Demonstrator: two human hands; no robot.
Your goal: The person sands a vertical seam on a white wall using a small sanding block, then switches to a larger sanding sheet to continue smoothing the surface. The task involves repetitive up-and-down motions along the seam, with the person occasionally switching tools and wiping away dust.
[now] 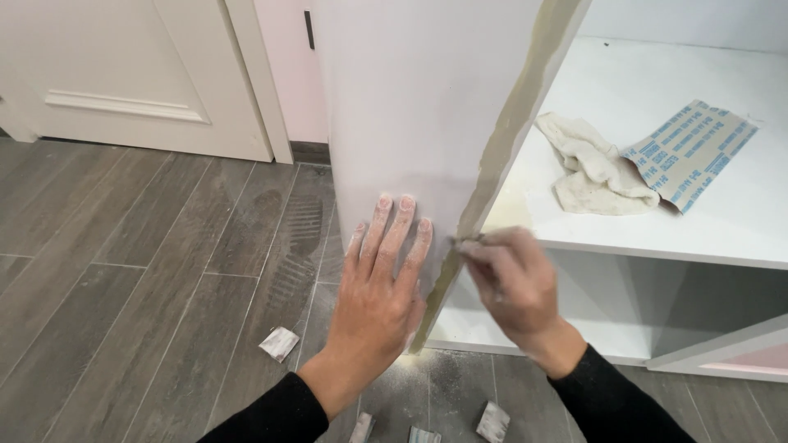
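A grey wood-look tile floor fills the left half and bottom of the frame, with a white panelled door at the upper left. A tall white cabinet side panel stands upright in the upper centre; its raw, tan front edge runs diagonally from the top centre down to the lower centre. To the right of it, a white shelf spans the right side of the frame.

On that shelf, in the upper right, lies a sheet of sandpaper, back side up, its left end tucked under a crumpled white rag.

The left hand, dusted white, lies flat against the panel's outer face at lower centre, fingers straight and close together, just beside the edge. The right hand, just right of centre, has its fingers drawn narrow in a pinch around a small piece pressed to the tan edge; what that piece is I cannot tell, since the hand is blurred.

About 4 small folded scraps of sandpaper lie on the floor along the bottom, amid pale dust below the panel.
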